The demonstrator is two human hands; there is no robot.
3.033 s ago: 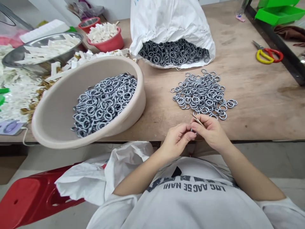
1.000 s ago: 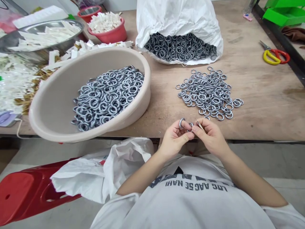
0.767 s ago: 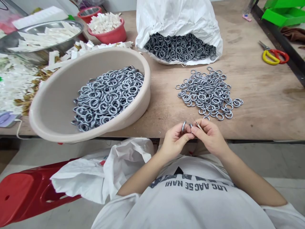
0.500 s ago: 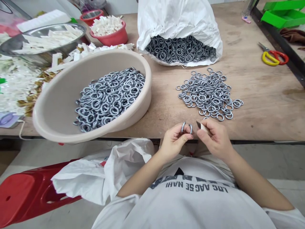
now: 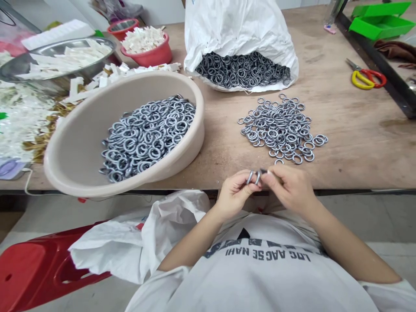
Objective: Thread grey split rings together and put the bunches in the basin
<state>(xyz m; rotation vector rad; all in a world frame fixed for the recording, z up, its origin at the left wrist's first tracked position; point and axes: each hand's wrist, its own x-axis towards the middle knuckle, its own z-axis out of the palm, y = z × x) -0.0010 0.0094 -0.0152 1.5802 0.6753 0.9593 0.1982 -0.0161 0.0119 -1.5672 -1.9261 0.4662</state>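
Note:
My left hand (image 5: 234, 196) pinches two grey metal rings (image 5: 253, 177) at the near table edge. My right hand (image 5: 290, 188) is closed on a small pointed tool (image 5: 267, 172), whose tip touches the rings. Just beyond the hands lies a loose pile of grey rings (image 5: 281, 128) on the wooden table (image 5: 357, 130). A beige plastic basin (image 5: 81, 143) to the left holds many more rings (image 5: 147, 134).
A white sack (image 5: 240, 30) spilling dark rings stands at the back. Red bowls (image 5: 147, 54) and a steel dish (image 5: 48, 65) of white pieces sit far left. Scissors (image 5: 365, 78) lie at the right. A white bag (image 5: 136, 238) and red stool (image 5: 35, 277) are below the table.
My right hand drew the tool away from the rings for a moment, then brought it back against them. The left hand now shows two rings held side by side.

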